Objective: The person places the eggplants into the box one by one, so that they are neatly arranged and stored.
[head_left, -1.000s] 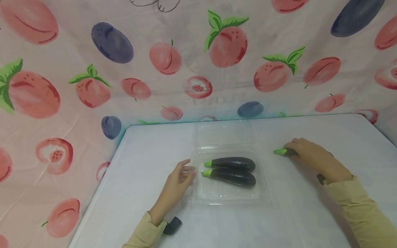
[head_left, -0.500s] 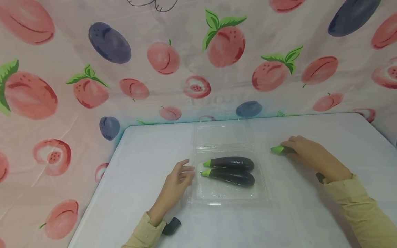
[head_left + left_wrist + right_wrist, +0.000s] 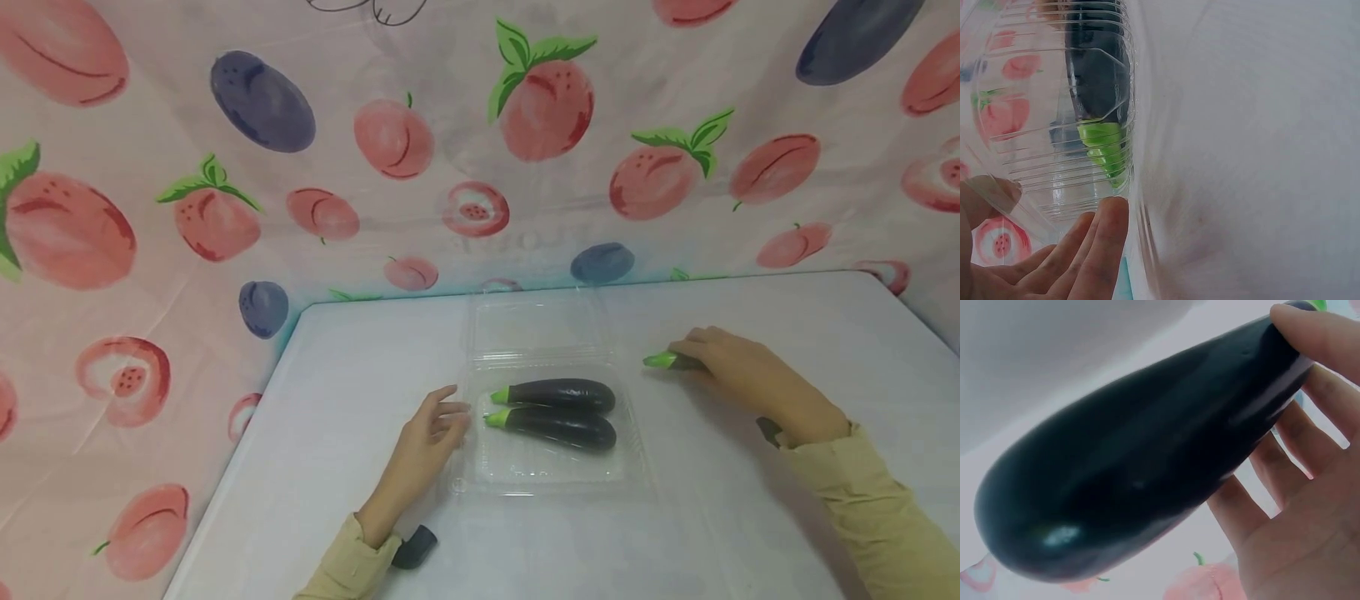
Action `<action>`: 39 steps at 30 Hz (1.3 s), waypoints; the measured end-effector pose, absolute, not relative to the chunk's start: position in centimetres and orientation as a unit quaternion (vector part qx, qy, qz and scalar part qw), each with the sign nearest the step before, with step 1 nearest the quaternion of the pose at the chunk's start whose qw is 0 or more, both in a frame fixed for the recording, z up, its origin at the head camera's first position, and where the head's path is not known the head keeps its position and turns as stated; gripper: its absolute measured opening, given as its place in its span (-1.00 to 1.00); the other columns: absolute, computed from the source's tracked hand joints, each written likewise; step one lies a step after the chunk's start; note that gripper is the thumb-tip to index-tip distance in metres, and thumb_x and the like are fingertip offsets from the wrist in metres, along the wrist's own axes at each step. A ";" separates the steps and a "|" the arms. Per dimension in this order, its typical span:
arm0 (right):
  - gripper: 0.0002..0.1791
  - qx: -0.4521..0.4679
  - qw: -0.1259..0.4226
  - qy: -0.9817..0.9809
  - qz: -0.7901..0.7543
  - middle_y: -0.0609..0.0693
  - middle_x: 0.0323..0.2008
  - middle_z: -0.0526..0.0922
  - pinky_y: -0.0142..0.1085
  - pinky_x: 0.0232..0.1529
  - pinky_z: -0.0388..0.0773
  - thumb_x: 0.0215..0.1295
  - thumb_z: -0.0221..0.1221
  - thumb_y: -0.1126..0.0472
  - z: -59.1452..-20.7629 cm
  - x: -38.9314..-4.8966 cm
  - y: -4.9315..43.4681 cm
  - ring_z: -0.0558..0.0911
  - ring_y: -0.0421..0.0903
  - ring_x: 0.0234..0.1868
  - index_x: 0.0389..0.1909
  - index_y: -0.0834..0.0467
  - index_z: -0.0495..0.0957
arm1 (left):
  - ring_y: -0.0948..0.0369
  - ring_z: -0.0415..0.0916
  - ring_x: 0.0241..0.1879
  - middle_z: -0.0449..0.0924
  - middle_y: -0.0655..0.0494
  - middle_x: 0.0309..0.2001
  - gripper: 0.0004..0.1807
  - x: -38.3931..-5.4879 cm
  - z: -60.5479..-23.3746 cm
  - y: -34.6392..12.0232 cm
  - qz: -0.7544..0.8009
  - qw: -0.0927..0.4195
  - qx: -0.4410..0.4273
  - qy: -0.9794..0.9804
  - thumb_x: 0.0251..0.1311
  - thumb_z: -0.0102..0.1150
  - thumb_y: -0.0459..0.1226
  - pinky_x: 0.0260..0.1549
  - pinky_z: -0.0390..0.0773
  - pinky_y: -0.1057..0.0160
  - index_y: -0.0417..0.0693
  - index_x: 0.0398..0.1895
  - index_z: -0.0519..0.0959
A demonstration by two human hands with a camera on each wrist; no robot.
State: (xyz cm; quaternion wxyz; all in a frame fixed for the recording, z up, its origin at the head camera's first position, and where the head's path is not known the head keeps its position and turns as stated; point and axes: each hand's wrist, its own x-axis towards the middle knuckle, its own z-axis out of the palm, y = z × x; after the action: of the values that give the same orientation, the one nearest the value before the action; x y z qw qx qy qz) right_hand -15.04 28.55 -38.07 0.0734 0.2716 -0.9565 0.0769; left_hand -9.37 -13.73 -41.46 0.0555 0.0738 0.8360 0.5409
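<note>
My right hand (image 3: 742, 367) grips a dark purple eggplant (image 3: 1141, 450) with a green stem end, to the right of the clear plastic clamshell box (image 3: 555, 487). In the right wrist view the thumb lies on one side of its narrow end and the fingers along the other. Two more eggplants, an upper one (image 3: 562, 395) and a lower one (image 3: 566, 428), lie side by side in the box, green ends to the left. My left hand (image 3: 427, 442) rests at the box's left side, its fingers (image 3: 1107, 244) extended against the ribbed wall.
The box's lid (image 3: 543, 325) stands unfolded toward the back of the white table (image 3: 352, 358). Behind and to the left hangs a pink cloth (image 3: 337, 67) printed with fruit. Dark wrist mounts, such as the left one (image 3: 415, 547), stick out below the sleeves.
My right hand has moved slightly to the left with the eggplant, closer to the box. The left hand and the two eggplants in the box have stayed put.
</note>
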 end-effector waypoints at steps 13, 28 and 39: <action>-0.59 0.287 0.096 -0.951 0.071 0.09 -0.21 0.65 0.05 -0.12 0.64 0.05 0.40 0.42 -37.3 -14.8 27.9 0.64 0.06 -0.15 -0.01 0.28 0.64 | 0.02 0.60 0.11 0.57 -0.06 0.17 -0.43 -9.4 -41.5 -13.8 0.542 0.058 0.073 0.836 0.44 0.10 -0.18 -0.05 0.68 0.27 -0.09 0.44 0.24; -0.59 0.307 0.123 -0.941 0.076 0.06 -0.21 0.65 0.02 -0.15 0.66 0.09 0.42 0.31 -35.3 -13.9 25.9 0.64 0.02 -0.15 0.01 0.24 0.64 | 0.01 0.60 0.12 0.57 -0.06 0.17 -0.43 -9.3 -41.5 -13.8 0.538 0.056 0.074 0.838 0.44 0.09 -0.17 -0.05 0.68 0.27 -0.10 0.44 0.24; -0.61 0.330 0.149 -0.929 0.081 0.07 -0.22 0.65 -0.02 -0.18 0.67 0.07 0.44 0.32 -34.4 -13.4 24.4 0.65 0.01 -0.17 -0.04 0.25 0.66 | 0.01 0.60 0.12 0.57 -0.07 0.17 -0.42 -9.4 -41.6 -13.8 0.540 0.059 0.073 0.836 0.44 0.10 -0.18 -0.05 0.68 0.28 -0.10 0.44 0.24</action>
State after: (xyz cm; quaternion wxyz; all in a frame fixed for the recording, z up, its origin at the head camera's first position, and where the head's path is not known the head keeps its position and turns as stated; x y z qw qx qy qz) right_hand -13.37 24.37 -34.42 0.1491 0.3301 -0.9286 0.0813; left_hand -9.43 -13.76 -41.56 0.0586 0.0733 0.8361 0.5405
